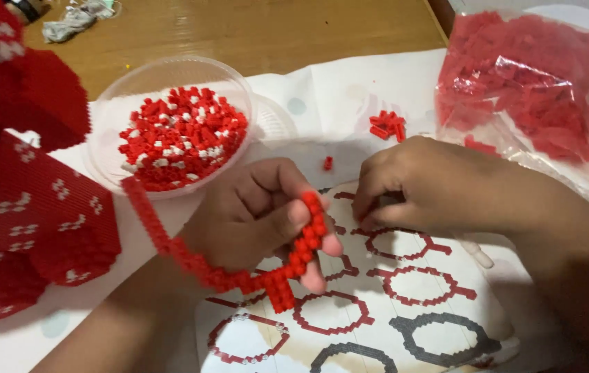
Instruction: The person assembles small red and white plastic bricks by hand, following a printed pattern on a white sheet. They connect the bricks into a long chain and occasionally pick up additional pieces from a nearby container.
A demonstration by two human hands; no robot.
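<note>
One curved ring of small red plastic bricks sits pinched in the left hand, its long axis running upper-left to lower-right above the printed pattern sheet. The right hand presses fingertips closed onto the sheet; one clear plastic bowl of red and white bricks stands behind.

Wooden table, w/ white sheet over most of it. On sheet: clear bowl of red and white bricks, printed ring chart, plastic bags of red bricks, few loose bricks.
</note>
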